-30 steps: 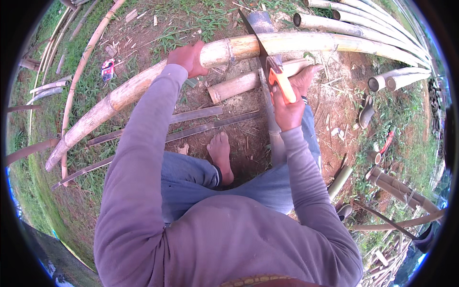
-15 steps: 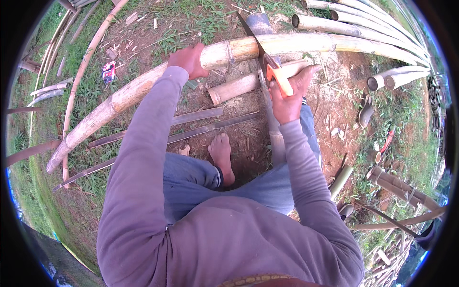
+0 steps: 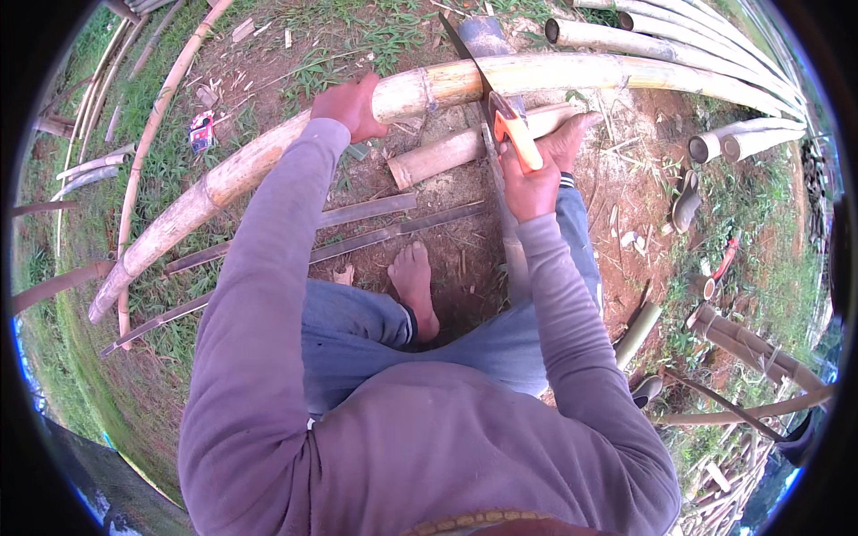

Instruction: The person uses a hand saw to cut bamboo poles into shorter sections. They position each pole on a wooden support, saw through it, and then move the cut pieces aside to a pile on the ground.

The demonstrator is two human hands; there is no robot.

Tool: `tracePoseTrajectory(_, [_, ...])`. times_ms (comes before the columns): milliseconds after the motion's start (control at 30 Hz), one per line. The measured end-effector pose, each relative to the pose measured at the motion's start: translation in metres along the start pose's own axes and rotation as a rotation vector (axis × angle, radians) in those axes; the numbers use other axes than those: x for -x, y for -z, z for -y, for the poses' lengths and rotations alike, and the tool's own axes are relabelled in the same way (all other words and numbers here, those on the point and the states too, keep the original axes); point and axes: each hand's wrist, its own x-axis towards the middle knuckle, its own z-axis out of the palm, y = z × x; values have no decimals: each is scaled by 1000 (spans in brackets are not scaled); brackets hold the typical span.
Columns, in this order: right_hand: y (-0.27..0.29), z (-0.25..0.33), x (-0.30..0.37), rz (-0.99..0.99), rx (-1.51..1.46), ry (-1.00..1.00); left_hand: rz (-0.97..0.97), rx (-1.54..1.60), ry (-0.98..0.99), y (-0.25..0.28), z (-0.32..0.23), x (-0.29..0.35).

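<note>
The two hands are apart, and each one is busy. The left hand [image 3: 351,105] is wrapped around the top of a long, fat bamboo pole [image 3: 554,74], which stretches across in front of the person, from low on the left to far on the right. The right hand [image 3: 529,189] is closed on the orange handle of a saw [image 3: 516,138], and the dark blade lies across the pole. A small red and white packet [image 3: 202,131] lies on the ground to the left — I cannot tell what is in it. A short bamboo piece [image 3: 447,156] is on the ground, near the bare right foot [image 3: 572,136]. At the upper right, more bamboo poles [image 3: 617,45] show dark, round ends. Since one second ago, the right hand and the saw handle have moved farther from the body — the left hand has stayed in about the same place.
</note>
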Motion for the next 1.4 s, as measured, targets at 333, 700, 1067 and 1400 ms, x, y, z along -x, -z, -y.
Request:
tracePoseTrajectory(333, [40, -29, 45, 3, 43, -34, 65, -32, -3, -5, -1, -7])
tracePoseTrajectory(700, [3, -13, 25, -9, -10, 150, 41, 19, -30, -19, -8, 32])
tracePoseTrajectory(1067, [7, -56, 55, -55, -73, 188, 260, 147, -42, -9, 12, -8])
tracePoseTrajectory(1400, [58, -2, 107, -87, 33, 170, -49, -153, 18, -20, -30, 13])
